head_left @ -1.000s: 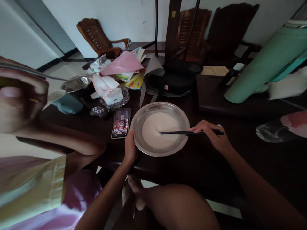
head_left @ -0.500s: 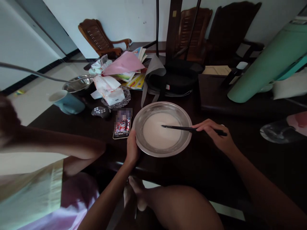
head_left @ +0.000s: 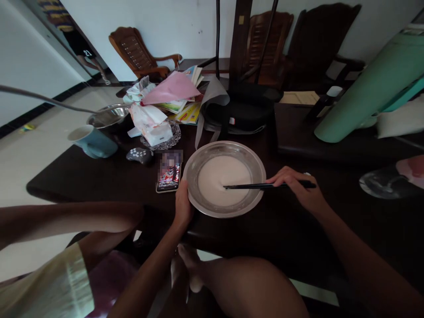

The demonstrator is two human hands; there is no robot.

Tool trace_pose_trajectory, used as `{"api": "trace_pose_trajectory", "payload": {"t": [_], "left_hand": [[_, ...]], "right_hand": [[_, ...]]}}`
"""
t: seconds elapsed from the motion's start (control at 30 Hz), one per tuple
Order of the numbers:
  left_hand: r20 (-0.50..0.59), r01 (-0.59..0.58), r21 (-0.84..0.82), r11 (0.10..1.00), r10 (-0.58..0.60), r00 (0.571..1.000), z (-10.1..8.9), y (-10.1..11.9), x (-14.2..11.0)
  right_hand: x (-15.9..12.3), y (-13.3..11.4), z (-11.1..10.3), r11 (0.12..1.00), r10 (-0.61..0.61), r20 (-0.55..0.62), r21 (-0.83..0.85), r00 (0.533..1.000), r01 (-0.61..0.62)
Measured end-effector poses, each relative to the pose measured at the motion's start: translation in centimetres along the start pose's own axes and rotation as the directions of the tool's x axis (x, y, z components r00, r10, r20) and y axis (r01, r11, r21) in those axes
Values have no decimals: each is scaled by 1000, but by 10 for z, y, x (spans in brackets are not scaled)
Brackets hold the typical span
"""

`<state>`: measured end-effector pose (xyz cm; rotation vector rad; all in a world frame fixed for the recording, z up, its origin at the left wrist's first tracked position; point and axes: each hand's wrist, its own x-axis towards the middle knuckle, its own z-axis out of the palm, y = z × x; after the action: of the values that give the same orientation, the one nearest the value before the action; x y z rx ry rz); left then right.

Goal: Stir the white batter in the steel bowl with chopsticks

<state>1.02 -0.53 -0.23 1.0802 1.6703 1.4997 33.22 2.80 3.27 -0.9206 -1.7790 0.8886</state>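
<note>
Find the bowl point(head_left: 257, 170) on the tabletop point(head_left: 99, 176), near its front edge and just beside the phone point(head_left: 168, 174), with pale liquid point(head_left: 215, 176) inside. See the left hand point(head_left: 183, 203) clamped on the bowl's left side and the right hand point(head_left: 303, 190) closed around black chopsticks point(head_left: 258, 186), tips at the liquid near the middle.

For what looks like stirring, brace the bowl firmly with the left hand, without tipping it. Press the chopsticks together to work as one, and turn them from the wrist in even, unhurried rounds. Sweep out to the wall as well as through the middle, and reach low, where thicker stuff could settle. Slow down near the rim, to avoid slopping liquid toward the phone. Mind the other person's forearm point(head_left: 73, 221) at the left, apart from the bowl.
</note>
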Motion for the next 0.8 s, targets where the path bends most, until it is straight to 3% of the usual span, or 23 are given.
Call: {"api": "trace_pose_trajectory", "payload": {"t": [0.1, 0.23, 0.4, 0.57, 0.73, 0.8], "left_hand": [[-16, 22, -7, 1000, -22, 1000, 0, -5, 2], [-43, 29, -23, 999, -30, 999, -1, -11, 4], [-29, 35, -13, 999, -36, 999, 1, -8, 4], [-6, 40, 6, 999, -40, 999, 1, 6, 0], [-21, 45, 19, 999, -44, 999, 2, 10, -1], [-32, 56, 35, 998, -55, 998, 2, 9, -1]], "right_hand": [[0, 1, 1, 998, -42, 54, -54, 998, 45], [0, 2, -1, 999, -23, -73, -35, 997, 21], [0, 0, 1, 996, -70, 58, -45, 996, 73], [0, 1, -2, 998, -50, -70, -44, 996, 47], [1, 0, 0, 997, -74, 57, -34, 996, 76], [1, 0, -1, 995, -70, 30, -70, 997, 72]]}}
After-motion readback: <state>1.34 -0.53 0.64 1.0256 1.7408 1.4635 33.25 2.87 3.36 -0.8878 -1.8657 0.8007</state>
